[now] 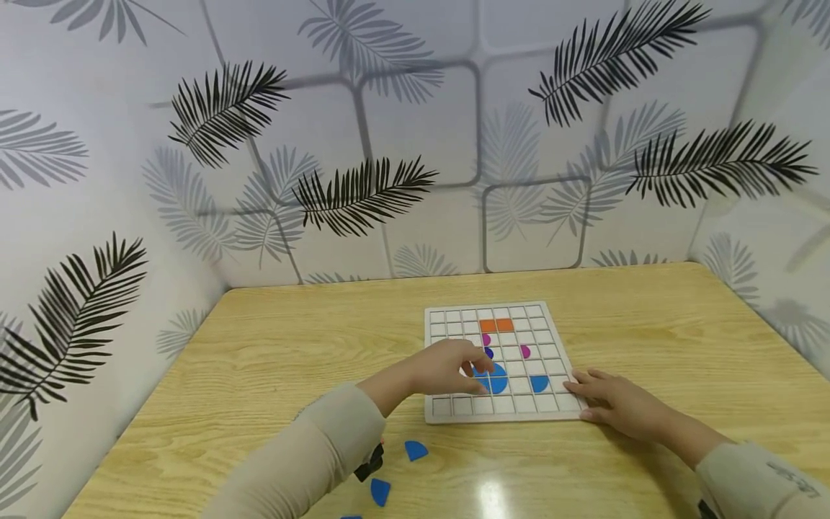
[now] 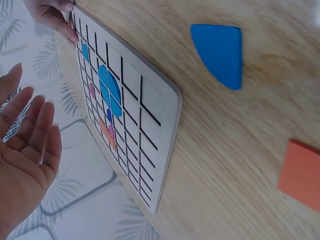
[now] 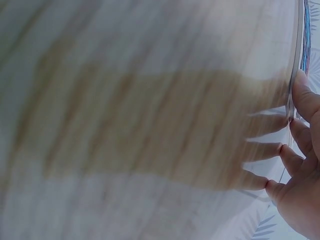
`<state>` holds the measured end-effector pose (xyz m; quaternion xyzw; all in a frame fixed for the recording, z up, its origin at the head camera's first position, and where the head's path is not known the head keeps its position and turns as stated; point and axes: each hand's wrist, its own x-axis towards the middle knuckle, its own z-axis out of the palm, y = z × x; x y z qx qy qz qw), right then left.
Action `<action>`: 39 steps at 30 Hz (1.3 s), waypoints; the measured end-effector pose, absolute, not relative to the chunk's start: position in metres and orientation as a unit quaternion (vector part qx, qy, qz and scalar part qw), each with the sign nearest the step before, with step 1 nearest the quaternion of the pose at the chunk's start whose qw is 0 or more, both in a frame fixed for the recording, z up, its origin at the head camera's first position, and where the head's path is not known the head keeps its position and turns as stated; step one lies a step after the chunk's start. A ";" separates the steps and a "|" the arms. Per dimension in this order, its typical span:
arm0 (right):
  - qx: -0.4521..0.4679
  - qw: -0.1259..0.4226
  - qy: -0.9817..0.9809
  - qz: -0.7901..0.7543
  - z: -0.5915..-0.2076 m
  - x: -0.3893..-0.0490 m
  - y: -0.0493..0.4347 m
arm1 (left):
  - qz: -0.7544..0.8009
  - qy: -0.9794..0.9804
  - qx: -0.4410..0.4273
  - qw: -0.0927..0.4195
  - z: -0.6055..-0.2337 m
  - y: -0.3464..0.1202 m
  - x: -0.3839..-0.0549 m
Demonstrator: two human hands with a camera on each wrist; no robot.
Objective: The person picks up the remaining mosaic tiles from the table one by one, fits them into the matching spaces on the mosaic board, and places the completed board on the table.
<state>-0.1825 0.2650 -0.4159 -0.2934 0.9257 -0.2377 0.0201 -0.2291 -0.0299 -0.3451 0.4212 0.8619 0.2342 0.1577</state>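
A white grid board [image 1: 443, 409] lies on the table. My left hand [image 1: 447, 366] hovers over its left part, fingers loosely bent, and the left wrist view shows nothing held in it. Beneath that hand, blue quarter-circle pieces [image 1: 498, 384] sit together in neighbouring cells, partly covered by it. My right hand [image 1: 622, 404] touches the board's right edge with its fingertips and thumb. Elsewhere on the grid are orange squares [image 1: 496, 325], two magenta half-round pieces [image 1: 525, 352], a small dark blue piece [image 1: 489, 354] and a separate blue piece [image 1: 540, 383].
Loose blue quarter-circle pieces [image 1: 416, 450] lie on the wooden table [image 1: 311, 324] in front of the board. An orange square [image 2: 302, 175] is near them in the left wrist view. A leaf-patterned wall [image 1: 428, 130] stands behind the table.
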 end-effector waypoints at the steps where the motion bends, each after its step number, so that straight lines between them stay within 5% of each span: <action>1: -0.292 0.020 0.926 -0.240 -0.416 -0.182 0.265 | 0.236 0.861 0.420 0.160 -0.345 -0.033 -0.227; 24: -0.290 0.029 0.923 -0.250 -0.419 -0.185 0.264 | 0.279 0.866 0.365 0.197 -0.366 -0.118 -0.198; 39: -0.282 0.027 0.928 -0.240 -0.419 -0.185 0.265 | 0.258 0.874 0.358 0.203 -0.383 -0.122 -0.192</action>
